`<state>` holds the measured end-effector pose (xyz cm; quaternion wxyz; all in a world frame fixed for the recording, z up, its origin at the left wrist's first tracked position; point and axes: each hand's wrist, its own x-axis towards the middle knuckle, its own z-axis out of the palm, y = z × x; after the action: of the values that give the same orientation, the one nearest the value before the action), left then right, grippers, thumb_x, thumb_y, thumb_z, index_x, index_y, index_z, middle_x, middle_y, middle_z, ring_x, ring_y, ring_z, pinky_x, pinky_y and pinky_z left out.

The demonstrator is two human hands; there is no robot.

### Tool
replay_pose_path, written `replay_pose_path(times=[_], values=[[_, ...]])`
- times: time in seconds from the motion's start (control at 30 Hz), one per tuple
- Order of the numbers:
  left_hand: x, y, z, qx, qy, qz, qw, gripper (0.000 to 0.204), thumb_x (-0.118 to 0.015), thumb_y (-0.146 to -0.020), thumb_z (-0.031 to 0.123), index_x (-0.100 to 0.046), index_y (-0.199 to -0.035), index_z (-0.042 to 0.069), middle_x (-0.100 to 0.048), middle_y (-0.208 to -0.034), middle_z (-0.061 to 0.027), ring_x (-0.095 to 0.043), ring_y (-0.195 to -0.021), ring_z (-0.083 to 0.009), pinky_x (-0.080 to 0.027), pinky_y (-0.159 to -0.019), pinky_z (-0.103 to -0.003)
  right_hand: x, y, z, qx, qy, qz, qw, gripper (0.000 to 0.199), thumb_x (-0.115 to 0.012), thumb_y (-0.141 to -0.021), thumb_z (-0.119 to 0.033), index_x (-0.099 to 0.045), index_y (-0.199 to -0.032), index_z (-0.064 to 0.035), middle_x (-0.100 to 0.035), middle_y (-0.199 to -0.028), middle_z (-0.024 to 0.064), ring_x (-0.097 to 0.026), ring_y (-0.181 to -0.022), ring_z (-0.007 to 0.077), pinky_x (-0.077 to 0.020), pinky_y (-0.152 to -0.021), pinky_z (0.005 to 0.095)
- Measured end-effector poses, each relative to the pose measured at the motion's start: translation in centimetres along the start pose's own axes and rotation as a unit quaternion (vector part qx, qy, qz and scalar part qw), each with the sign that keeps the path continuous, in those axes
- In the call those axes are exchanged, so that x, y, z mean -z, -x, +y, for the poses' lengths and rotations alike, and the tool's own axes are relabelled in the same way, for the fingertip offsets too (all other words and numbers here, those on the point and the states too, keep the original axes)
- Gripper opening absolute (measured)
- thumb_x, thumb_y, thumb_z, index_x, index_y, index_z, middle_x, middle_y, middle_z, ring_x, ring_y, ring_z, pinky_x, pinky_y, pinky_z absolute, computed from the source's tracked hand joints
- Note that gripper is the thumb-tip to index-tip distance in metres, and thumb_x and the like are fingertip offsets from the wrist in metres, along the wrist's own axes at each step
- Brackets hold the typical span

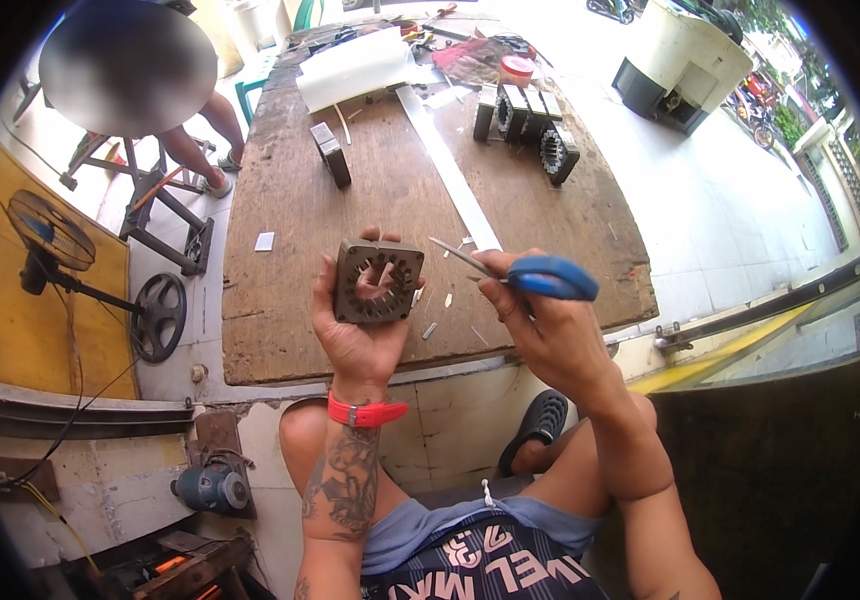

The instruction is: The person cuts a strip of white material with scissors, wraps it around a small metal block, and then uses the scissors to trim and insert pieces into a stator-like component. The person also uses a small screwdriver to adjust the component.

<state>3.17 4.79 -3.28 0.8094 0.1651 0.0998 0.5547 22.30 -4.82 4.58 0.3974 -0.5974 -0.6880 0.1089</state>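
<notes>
My left hand (355, 335) holds a square grey metal motor stator core (378, 281) upright, its round slotted bore facing me, above the near edge of the wooden workbench (290, 200). A red band sits on that wrist. My right hand (540, 325) grips blue-handled scissors (525, 275), their blades pointing left toward the core and nearly shut, a short gap from it. A long white strip of insulating paper (450, 170) lies on the bench beyond both hands.
Several more stator cores (530, 118) stand at the far right of the bench, one (331, 154) at the far left. White sheet stock (355, 65) and clutter lie at the back. Paper scraps dot the wood. A person sits at upper left; a fan (50, 232) stands left.
</notes>
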Motion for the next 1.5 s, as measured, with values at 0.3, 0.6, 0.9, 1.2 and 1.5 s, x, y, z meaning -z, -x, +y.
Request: replay_pose_path(times=[0.3,0.6,0.9,1.2,1.5], values=[[0.2,0.2,-0.3,-0.097,-0.124,-0.018,0.987,0.055,-0.051,-0.106,0.046,-0.059,-0.138,0.002,-0.058,-0.143,-0.0187,-0.064,-0.122,-0.0303,-0.059,-0.098,-0.049,0.6,0.7,-0.6,0.054,0.159,-0.062,0.984,0.045,-0.073,-0.089,-0.011,-0.066,-0.133,-0.0164,-0.067,-0.097,0.0061,-0.070,-0.073,0.0295,-0.0567,-0.065,0.0412],[-0.9,0.5,0.2,-0.144,-0.313,-0.067,0.936,0.050,-0.050,-0.104,0.035,-0.060,-0.137,-0.001,-0.064,-0.138,-0.0210,-0.065,-0.121,-0.0237,-0.053,-0.104,-0.037,-0.1,0.5,-0.7,0.052,0.154,-0.045,0.986,0.028,-0.073,-0.091,-0.013,-0.065,-0.118,-0.0115,-0.066,-0.092,0.0056,-0.070,-0.071,0.0285,-0.0567,-0.062,0.0400],[-1.0,0.7,0.8,-0.130,-0.389,-0.098,0.907,0.047,-0.054,-0.099,0.030,-0.067,-0.129,-0.003,-0.070,-0.126,-0.0172,-0.067,-0.112,-0.0185,-0.051,-0.099,-0.031,0.2,0.3,-1.3,0.006,0.152,-0.100,0.983,0.017,-0.067,-0.098,-0.018,-0.063,-0.109,-0.0062,-0.068,-0.088,0.0103,-0.071,-0.072,0.0321,-0.0561,-0.062,0.0434],[-0.4,0.6,0.7,-0.070,-0.307,-0.114,0.942,0.057,-0.048,-0.100,0.040,-0.065,-0.130,-0.005,-0.069,-0.127,-0.0209,-0.068,-0.112,-0.0244,-0.052,-0.100,-0.035,1.8,-0.9,0.3,-0.172,-0.100,-0.188,0.962,0.027,-0.072,-0.098,-0.022,-0.065,-0.108,0.0025,-0.072,-0.083,0.0139,-0.071,-0.065,0.0243,-0.0539,-0.059,0.0370],[-0.1,-0.1,0.2,-0.013,0.010,-0.058,0.998,0.061,-0.045,-0.103,0.049,-0.060,-0.138,0.001,-0.059,-0.143,-0.0282,-0.064,-0.125,-0.0346,-0.059,-0.098,-0.048,1.5,-0.7,-0.1,-0.247,-0.251,-0.122,0.928,0.031,-0.074,-0.101,-0.023,-0.065,-0.115,0.0029,-0.072,-0.089,0.0050,-0.065,-0.066,0.0086,-0.0532,-0.059,0.0265]])
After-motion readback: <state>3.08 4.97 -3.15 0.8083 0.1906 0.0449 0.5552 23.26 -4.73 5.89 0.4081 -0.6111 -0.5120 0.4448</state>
